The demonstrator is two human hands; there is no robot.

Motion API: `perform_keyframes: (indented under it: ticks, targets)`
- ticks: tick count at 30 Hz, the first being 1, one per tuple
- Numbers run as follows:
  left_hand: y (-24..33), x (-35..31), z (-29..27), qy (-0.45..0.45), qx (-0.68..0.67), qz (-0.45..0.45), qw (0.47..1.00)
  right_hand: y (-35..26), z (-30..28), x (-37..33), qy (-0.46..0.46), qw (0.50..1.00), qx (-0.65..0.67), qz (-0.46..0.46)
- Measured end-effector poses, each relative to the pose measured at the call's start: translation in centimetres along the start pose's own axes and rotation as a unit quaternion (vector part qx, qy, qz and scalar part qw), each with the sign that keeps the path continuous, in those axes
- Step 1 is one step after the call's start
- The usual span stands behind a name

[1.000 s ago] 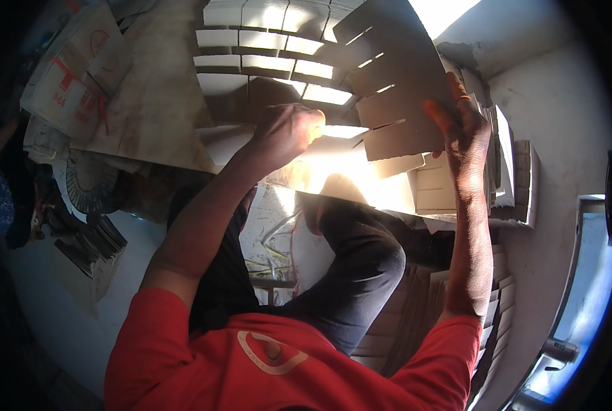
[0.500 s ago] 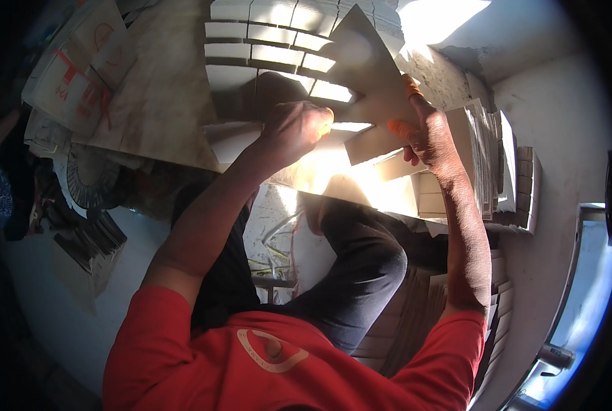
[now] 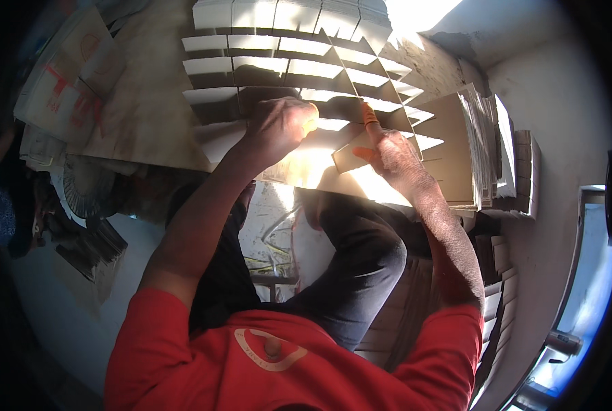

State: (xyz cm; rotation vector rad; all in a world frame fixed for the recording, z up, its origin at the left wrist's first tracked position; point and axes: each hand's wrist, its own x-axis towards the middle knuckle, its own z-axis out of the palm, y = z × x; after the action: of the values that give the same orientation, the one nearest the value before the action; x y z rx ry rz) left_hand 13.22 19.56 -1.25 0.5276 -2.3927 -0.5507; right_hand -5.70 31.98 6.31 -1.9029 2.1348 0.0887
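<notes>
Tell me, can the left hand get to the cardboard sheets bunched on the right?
Probably not easily: the right hand and slotted cardboard grid seem to lie between the left hand and those cardboard sheets.

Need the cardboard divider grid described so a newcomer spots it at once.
Find the pale tabletop across the upper part of the view. Near its middle, at the left hand and right hand, stands the cardboard divider grid. Unlike the sheet stack packed face to face on its right, its upright strips cross, with open gaps between.
</notes>
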Motion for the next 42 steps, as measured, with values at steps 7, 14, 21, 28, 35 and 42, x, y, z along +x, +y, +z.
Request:
perform_keyframes:
  ticks: [7, 14, 21, 28, 35, 42]
  targets:
    - [1.7, -0.8, -2.3, 0.067, 0.011, -0.035, 0.997, 13.0, 2.0, -4.9, 0.394, 0.881, -0.229, 0.131]
    - [1.8, -2.3, -4.0, 0.112, 0.037, -0.028, 0.993, 22.3, 5.3, -9.3, 0.242, 0.888, -0.230, 0.317]
    - [1.0, -4.4, -4.7, 0.130, 0.033, -0.074, 0.988, 20.2, 1.2, -9.1, 0.337, 0.875, -0.079, 0.339]
    - [0.0, -4.6, -4.6, 0.066, 0.071, -0.028, 0.995, 6.2, -8.5, -7.3, 0.518, 0.843, 0.088, 0.112]
    - [-0.2, -4.5, -4.2, 0.098, 0.031, 0.019, 0.995, -1.6, -9.0, -3.4, 0.334, 0.886, 0.321, -0.034]
    - [-0.5, -4.4, -4.3, 0.107, 0.021, 0.020, 0.994, -3.9, -8.6, -1.0, 0.278, 0.910, 0.306, -0.012]
